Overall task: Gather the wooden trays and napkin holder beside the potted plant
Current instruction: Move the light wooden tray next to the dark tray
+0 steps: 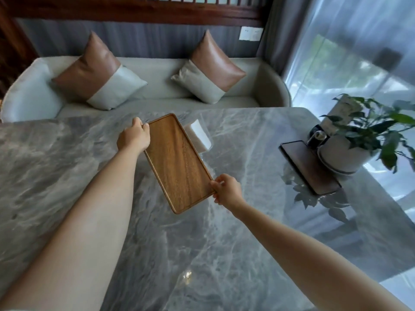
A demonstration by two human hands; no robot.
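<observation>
Between both hands (134,136), wooden tray (177,162)

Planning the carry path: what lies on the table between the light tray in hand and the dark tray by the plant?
Head view: only bare marble table between light tray and dark tray.

Both hands gripping light wooden tray (177,161) over marble table (67,153), left hand (134,136) far edge, right hand (226,189) near corner

- The desk (224,254) is glossy grey marble with white veins.
- A dark wooden tray (310,168) lies at the right, touching the potted plant (343,153).
- A napkin holder (198,135) stands toward the far middle.
</observation>
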